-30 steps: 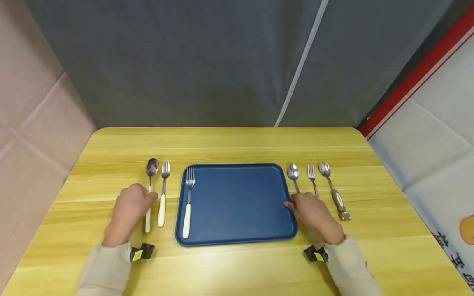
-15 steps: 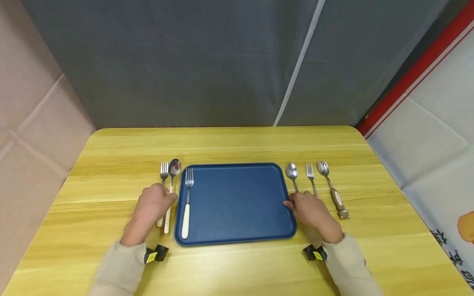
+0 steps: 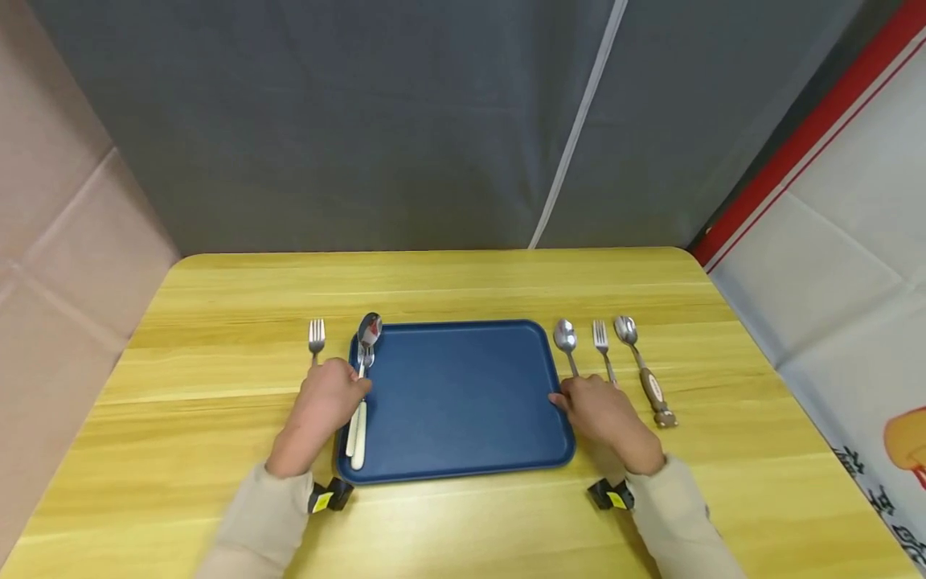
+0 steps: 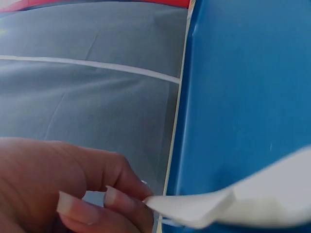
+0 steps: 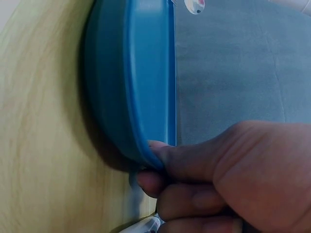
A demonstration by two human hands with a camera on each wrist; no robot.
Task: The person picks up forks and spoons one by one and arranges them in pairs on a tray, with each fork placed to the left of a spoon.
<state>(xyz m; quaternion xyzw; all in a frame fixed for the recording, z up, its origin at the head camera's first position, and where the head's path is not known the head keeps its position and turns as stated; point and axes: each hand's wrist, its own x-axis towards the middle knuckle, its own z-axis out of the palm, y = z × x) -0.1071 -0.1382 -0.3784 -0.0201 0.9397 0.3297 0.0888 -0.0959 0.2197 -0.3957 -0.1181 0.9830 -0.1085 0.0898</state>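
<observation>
Gray curtain point(image 3: 347, 121) behind wooden table point(image 3: 463, 527). Blue tray point(image 3: 463, 394) on table, between both hands. Left hand point(image 3: 327, 400) at tray's left edge, white-handled spoon point(image 3: 370, 328) pinched by handle. Right hand point(image 3: 599, 408) at opposite edge, grasping tray rim, thumb inside, fingers outside. Spoon over tray's left side, bowl toward curtain, partly covering white-handled fork point(image 3: 359, 444) in tray; touching or just above, cannot tell. Left of tray: another fork point(image 3: 316, 336), handle mostly hidden behind left hand. Right of tray: brown-handled spoon point(image 3: 650, 384) farthest out, metal spoon point(image 3: 566, 336) nearest tray, small fork point(image 3: 601, 339) between, handles of latter two partly hidden behind right hand.
</observation>
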